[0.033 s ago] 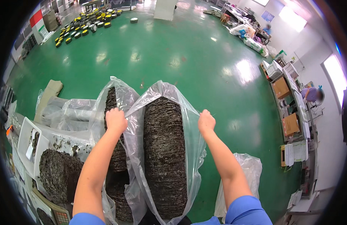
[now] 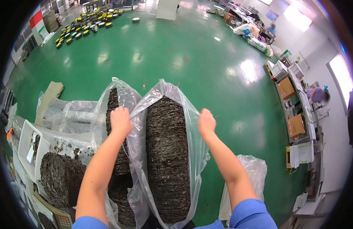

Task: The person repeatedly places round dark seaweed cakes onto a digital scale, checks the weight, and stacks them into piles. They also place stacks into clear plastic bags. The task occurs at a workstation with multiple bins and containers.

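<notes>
A clear plastic bag [image 2: 138,131] stands open around a tall stack of dark, rough-edged sheets [image 2: 167,152] that look like dried seaweed. My left hand [image 2: 121,121] is closed on the left side of the bag's mouth. On the opposite side, my right hand [image 2: 206,121] pinches the bag's edge, holding the plastic stretched apart. Left of this bag, partly behind my left forearm, a second clear bag [image 2: 104,101] holds another dark stack [image 2: 121,162]. A loose pile of the same dark sheets [image 2: 62,177] lies farther left.
A white tray [image 2: 42,143] and a scale [image 2: 63,221] sit at the left. Another clear bag [image 2: 243,183] lies by my right forearm. Round yellow-and-black items [image 2: 85,26] cover the far floor. A person [image 2: 318,95] is near the right-hand bench with cardboard boxes [image 2: 286,88].
Both hands have shifted slightly upward and inward, so they are a little closer together. The peak of the bag's mouth has risen slightly.
</notes>
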The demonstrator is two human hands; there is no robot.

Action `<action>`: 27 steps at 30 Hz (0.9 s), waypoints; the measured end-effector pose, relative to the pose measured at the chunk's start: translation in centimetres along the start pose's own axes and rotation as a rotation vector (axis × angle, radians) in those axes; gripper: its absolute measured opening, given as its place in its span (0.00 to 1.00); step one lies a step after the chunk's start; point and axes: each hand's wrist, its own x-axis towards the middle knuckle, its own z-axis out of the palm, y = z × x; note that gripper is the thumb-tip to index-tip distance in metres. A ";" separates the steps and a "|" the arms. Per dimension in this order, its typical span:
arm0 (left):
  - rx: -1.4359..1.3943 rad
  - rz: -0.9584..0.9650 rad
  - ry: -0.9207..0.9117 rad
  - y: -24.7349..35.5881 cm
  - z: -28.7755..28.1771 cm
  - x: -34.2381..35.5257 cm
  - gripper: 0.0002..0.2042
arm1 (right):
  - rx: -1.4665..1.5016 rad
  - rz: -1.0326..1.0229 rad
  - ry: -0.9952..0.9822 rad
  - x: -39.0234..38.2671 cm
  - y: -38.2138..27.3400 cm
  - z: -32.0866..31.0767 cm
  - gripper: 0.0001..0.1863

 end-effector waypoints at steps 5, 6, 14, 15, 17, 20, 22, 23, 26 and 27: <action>-0.014 0.138 0.398 5.5 0.8 3.1 0.09 | -0.036 -0.389 0.438 2.4 -8.2 -1.3 0.12; -0.003 0.137 0.355 5.1 1.3 4.0 0.08 | -0.102 -0.389 0.355 3.6 -7.5 -1.0 0.10; -0.125 0.103 0.296 0.2 0.8 5.2 0.13 | -0.151 -0.297 0.239 6.2 -2.4 0.7 0.05; -0.216 0.210 0.373 2.4 -0.2 5.0 0.14 | -0.123 -0.314 0.300 6.3 -2.6 1.2 0.07; -0.189 0.336 0.360 4.8 -0.8 4.5 0.19 | -0.093 -0.353 0.340 6.3 -4.5 0.4 0.09; 0.078 0.309 0.178 3.7 1.8 5.3 0.18 | -0.092 -0.389 0.347 6.9 -5.2 0.1 0.13; 0.051 0.163 0.118 0.7 4.6 6.2 0.14 | -0.110 -0.377 0.310 7.2 -4.9 -0.6 0.12; -0.094 -0.023 0.155 -0.3 5.2 6.4 0.11 | -0.093 -0.218 0.191 7.5 -4.0 -0.9 0.12; -0.388 -0.406 0.018 -1.3 5.1 6.5 0.07 | -0.011 0.123 -0.073 8.3 -2.5 -0.8 0.11; -0.469 -0.495 -0.071 -1.0 4.4 6.5 0.07 | 0.009 0.160 -0.094 8.0 -2.2 -0.3 0.11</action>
